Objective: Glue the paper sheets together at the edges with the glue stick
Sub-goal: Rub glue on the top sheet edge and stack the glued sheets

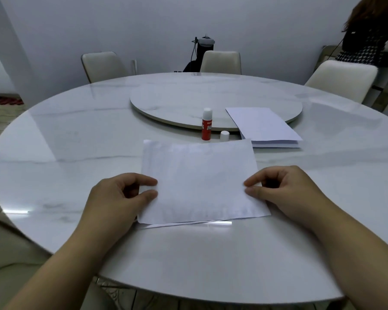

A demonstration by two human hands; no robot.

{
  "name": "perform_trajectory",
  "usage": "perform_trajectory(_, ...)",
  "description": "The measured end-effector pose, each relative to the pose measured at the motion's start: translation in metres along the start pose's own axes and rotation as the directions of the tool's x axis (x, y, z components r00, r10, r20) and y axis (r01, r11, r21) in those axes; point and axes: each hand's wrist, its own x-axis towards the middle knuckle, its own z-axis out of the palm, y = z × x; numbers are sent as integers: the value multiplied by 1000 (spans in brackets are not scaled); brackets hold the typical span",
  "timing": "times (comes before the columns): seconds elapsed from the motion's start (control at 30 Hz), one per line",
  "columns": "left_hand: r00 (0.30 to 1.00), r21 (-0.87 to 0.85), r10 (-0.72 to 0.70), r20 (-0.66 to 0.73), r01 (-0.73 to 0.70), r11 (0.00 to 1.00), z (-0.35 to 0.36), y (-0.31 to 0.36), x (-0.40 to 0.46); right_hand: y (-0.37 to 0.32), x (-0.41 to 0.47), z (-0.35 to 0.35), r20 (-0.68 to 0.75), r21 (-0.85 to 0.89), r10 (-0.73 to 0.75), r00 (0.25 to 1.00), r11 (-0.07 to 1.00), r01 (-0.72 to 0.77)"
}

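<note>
On the worktop (76, 153), just nearer than the upright glue stick (206, 124), lay the paper sheets (199, 182), a lower sheet's edge showing along the near side. The left hand (117, 195) pinched their left edge and the right hand (285, 191) pinched their right edge.

Three pale chairs (221, 61) ring a marble table (76, 153) bearing a turntable (177, 101).

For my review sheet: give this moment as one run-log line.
left hand: pinching top sheet left edge | right hand: pinching right edge | glue stick: upright, uncapped, untouched | cap: beside it
</note>
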Motion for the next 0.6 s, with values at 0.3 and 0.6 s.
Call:
perform_trajectory(0.3,1000,53,6,28,-7,999,2,3,-2,3,3,2,1,-79,4,1000,997,-4)
perform_trajectory(0.6,998,194,58,28,-63,979,3,-1,-1,4,2,4,-21,-95,2,1000,995,-4)
